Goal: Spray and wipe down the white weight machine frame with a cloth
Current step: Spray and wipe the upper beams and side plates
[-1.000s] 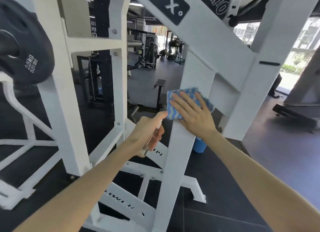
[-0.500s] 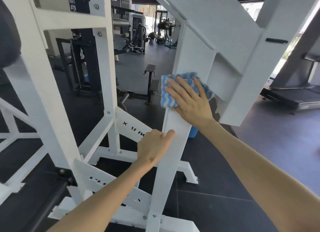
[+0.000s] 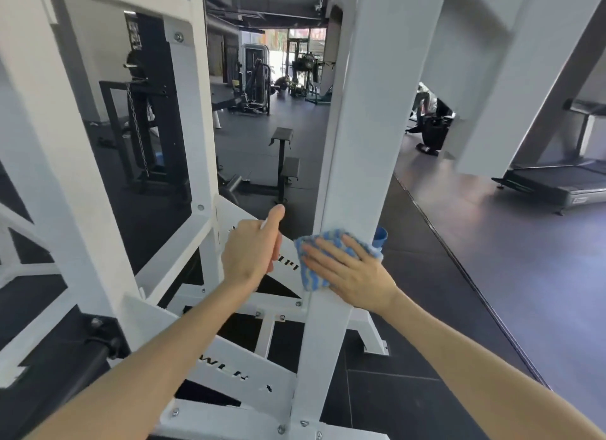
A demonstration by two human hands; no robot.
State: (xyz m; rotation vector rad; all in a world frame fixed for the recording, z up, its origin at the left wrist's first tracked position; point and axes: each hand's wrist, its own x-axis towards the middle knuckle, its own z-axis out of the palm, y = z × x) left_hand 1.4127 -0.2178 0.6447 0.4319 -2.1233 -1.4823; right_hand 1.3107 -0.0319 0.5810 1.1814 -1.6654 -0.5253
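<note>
- Two bare forearms of mine reach in from the bottom edge, toward the white frame.
- My left hand is curled tight round the spray bottle, thumb pointing up. Only a white sliver of the bottle shows by the thumb; the hand hides the rest.
- Half a second ago this hand touched the upright's left edge, below the cloth. Now it is off the metal, level with the cloth and just to its left.
- My right hand lies flat with straight, spread fingers, pressing the cloth against the upright's front face.
- The cloth, striped blue and white, is bunched under my palm and sticks out past my fingertips at the left.
- Before, hand and cloth sat high on the upright, just under the joint with the slanting beam. Now they are well down it, near the lettered gusset plate.
- A blue tub peeks out from behind the upright, just beside my little finger.
- Farther off on the dark floor stand a black padded stand and, at the right, a treadmill.
</note>
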